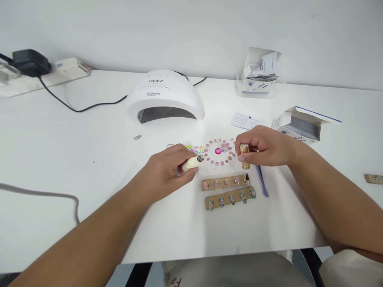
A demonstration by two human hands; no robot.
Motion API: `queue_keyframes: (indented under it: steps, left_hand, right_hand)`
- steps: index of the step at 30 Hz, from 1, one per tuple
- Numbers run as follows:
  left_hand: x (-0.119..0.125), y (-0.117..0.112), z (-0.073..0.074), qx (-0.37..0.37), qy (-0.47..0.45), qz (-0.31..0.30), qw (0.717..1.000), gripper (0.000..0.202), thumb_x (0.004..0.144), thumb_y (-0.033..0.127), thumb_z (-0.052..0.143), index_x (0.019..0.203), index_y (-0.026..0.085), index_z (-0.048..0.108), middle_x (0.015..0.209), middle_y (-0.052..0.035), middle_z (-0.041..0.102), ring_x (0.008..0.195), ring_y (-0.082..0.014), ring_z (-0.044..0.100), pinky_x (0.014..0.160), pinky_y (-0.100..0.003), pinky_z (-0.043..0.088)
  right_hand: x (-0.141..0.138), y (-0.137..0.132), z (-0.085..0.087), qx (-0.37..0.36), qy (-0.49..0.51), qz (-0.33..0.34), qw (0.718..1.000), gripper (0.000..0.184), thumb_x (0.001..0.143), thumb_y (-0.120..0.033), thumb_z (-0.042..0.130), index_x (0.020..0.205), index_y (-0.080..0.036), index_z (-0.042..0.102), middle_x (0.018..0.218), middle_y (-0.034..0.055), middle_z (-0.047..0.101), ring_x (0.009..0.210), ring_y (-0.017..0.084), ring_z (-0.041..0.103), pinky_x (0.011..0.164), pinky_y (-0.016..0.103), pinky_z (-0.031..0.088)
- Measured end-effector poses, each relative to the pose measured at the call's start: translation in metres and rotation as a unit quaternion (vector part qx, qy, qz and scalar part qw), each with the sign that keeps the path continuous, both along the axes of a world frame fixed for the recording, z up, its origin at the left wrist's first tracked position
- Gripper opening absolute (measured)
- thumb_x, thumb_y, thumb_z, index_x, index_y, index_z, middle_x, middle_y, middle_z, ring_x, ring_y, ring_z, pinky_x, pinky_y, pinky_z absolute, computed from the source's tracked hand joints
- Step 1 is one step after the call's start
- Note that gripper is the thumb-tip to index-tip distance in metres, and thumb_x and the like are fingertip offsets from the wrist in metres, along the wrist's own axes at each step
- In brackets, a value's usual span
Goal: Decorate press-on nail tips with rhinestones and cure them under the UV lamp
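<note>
Bottle (pixel 190 163) of a cream colour, its dark mouth facing up and to the right, lies in the left hand (pixel 164 171), just beyond the left end of the upper strip (pixel 222 183), a brown bar on the white table (pixel 89 167). The left grip is closed around it, thumb against fingers. The right hand (pixel 265 145) is beyond the right end of the upper strip, its grip pinching a ribbed gold cap (pixel 245 153) upright between thumb and fingers. A dark brush (pixel 247 177) points down from the cap at the last nail on the right end of the upper strip; whether it touches cannot be told. Five small decorated nails sit along the upper strip, and just nearer than it lies the lower strip (pixel 216 203), bearing five greenish ones. A blue tool (pixel 262 181) lies just right of the upper strip. Beyond the upper strip, small pinkish pieces ring a pink gem (pixel 218 151), with coloured hearts (pixel 196 147) to the left. Farther beyond the upper strip, a white lamp (pixel 167 95) stands to the left and an open box of sachets (pixel 302 127) to the right.
</note>
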State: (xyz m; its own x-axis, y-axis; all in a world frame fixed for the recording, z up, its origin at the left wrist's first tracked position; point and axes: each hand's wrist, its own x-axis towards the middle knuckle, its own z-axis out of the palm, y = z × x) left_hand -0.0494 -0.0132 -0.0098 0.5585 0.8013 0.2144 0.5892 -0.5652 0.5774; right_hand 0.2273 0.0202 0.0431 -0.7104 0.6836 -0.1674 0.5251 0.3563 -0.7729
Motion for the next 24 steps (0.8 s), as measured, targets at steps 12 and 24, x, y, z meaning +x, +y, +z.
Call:
queue_keyframes:
  steps: [12, 24]
  left_hand:
    - [-0.0027, -0.0008, -0.0030, -0.005, -0.008, 0.002, 1.000, 0.013, 0.086, 0.022, 0.055, 0.097, 0.018, 0.061, 0.079, -0.0011, 0.053, 0.067, -0.0115, 0.049, 0.056, -0.023, 0.042]
    - [-0.0011, 0.0002, -0.0011, -0.001, -0.002, -0.001, 1.000, 0.012, 0.086, 0.022, 0.055, 0.095, 0.018, 0.061, 0.078, -0.0012, 0.054, 0.064, -0.0112, 0.049, 0.056, -0.024, 0.041]
  right_hand:
    - [0.0010, -0.0005, 0.0030, 0.012, -0.002, -0.051, 0.999, 0.012, 0.076, -0.026, 0.055, 0.067, -0.018, 0.055, 0.050, -0.0065, 0.043, 0.044, 0.006, 0.033, 0.041, 0.020, 0.027]
    - [-0.0062, -0.0036, 0.0037, -0.022, -0.004, -0.019, 1.000, 0.015, 0.076, -0.023, 0.056, 0.063, -0.018, 0.049, 0.049, -0.0079, 0.040, 0.044, 0.005, 0.031, 0.041, 0.020, 0.025]
